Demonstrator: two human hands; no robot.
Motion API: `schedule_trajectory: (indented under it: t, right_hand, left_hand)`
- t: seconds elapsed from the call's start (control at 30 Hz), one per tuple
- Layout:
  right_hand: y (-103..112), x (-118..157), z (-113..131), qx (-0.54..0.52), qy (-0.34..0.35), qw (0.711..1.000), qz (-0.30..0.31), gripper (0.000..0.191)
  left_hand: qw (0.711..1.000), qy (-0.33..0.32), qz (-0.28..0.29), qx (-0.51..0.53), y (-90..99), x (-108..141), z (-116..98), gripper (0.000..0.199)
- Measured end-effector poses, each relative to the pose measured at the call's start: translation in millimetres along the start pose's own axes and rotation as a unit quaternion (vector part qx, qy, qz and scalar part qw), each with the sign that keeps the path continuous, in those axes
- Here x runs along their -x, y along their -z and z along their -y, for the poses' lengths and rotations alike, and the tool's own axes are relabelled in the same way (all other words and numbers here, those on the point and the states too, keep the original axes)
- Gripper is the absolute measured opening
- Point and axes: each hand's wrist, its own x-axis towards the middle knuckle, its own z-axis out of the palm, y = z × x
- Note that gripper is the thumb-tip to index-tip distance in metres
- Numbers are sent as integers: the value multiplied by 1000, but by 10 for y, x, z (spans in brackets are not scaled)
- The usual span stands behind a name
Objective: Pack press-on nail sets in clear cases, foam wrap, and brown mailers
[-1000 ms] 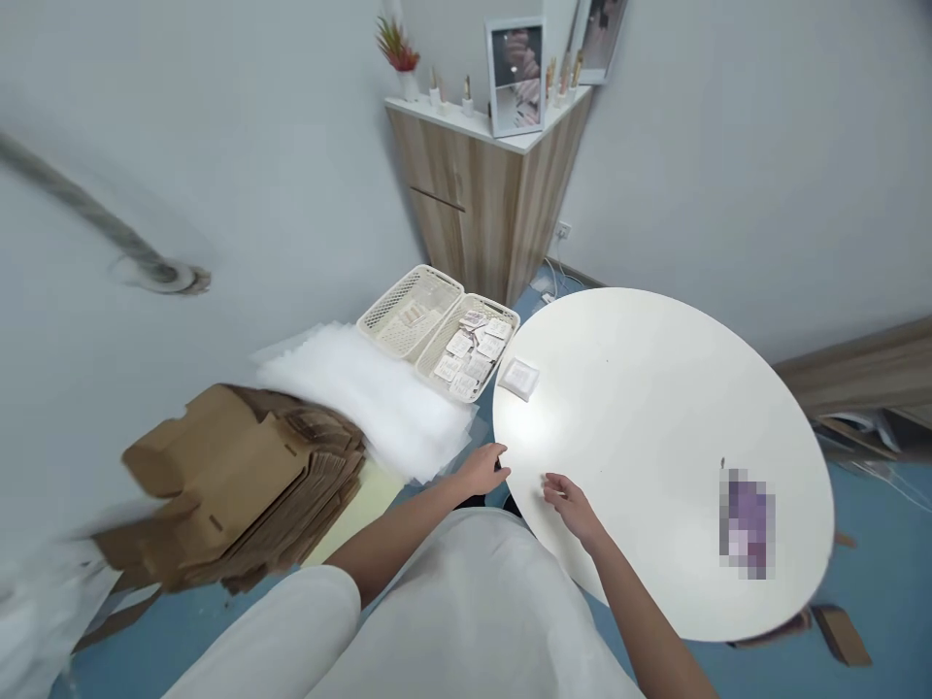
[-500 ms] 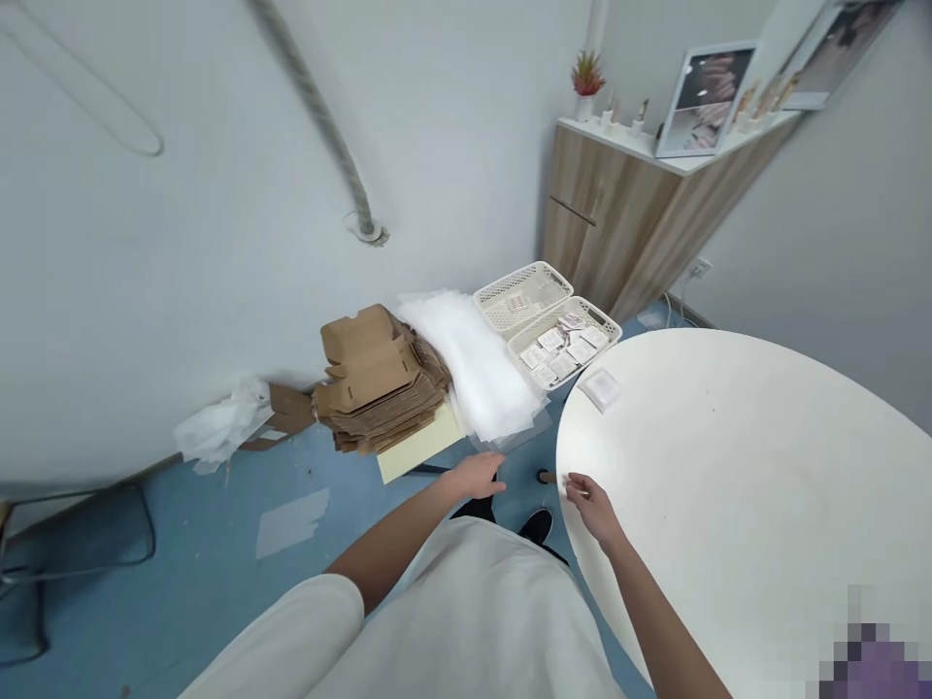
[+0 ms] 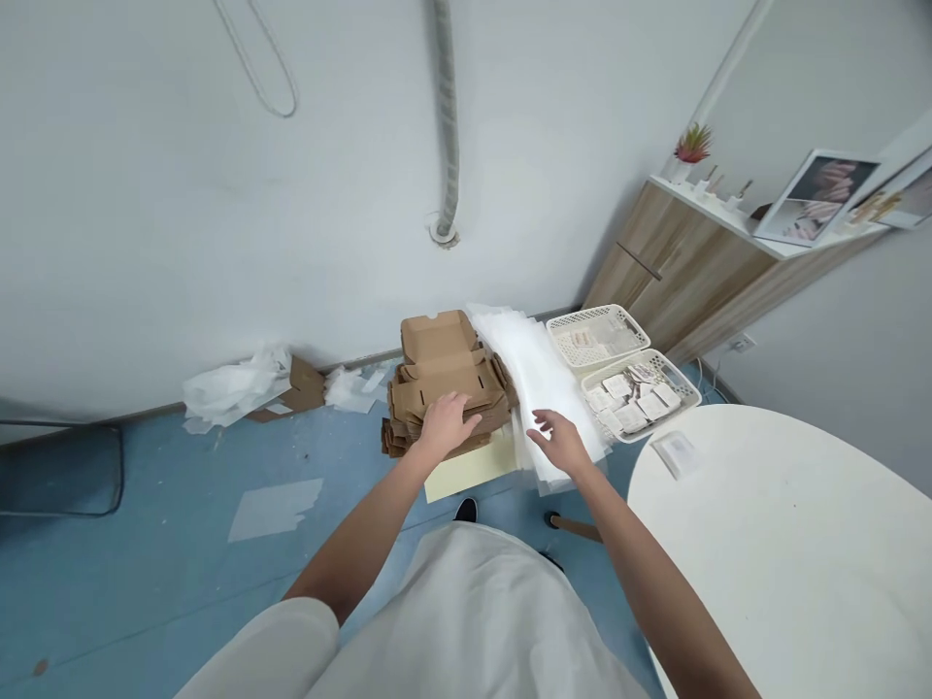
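Cardboard boxes (image 3: 444,374), brown, unfolded and piled in one uneven stack: straight ahead of me, near the wall, with slots and flaps showing on the topmost piece.

Left hand (image 3: 446,424), mine: over the near edge of the stack, palm down, fingers loosely extended, grasp released; whether the fingertips touch the cardboard, I cannot tell.

Right hand (image 3: 560,442), mine: over the white sheets, fingers parted and slightly curled, likewise released; contact with the sheets I cannot tell.

White sheets (image 3: 539,369), thin, a layered pile: just right of the cardboard, edges uneven.

Pale yellow board (image 3: 466,474), one: jutting out toward me from under the stack.

Baskets, two, white plastic, side by side beyond my right hand: the farther (image 3: 564,322) with a few small items, the nearer (image 3: 676,371) with many small white packets (image 3: 632,417).

Round table (image 3: 786,524), white: at my right, one flat packet (image 3: 676,454) lying near its edge.

Wood-grain cabinet (image 3: 691,262): behind the baskets, bearing a picture frame (image 3: 814,199) and a small red-and-green plant (image 3: 691,146).

Brown carton (image 3: 302,386), one: on the blue floor to my left, with crumpled white plastic (image 3: 237,388) against it.
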Motion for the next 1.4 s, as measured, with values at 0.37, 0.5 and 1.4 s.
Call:
schedule_trajectory:
  t: [0.37,0.5,1.4]
  right_hand:
    - [-563,-967,538,210,-26,976,-52,34]
    - [-480,-1023,522,204,-77,973,-69,30]
    - [-270,-464,744,-292,-40,956,-10,91]
  left_hand:
    - [997,-35,69,17,-128,-125,424,28]
    - [996,-61,67,-7,-182,-163,482,29]
    - [988,-116,-88,48,228,101,382,20]
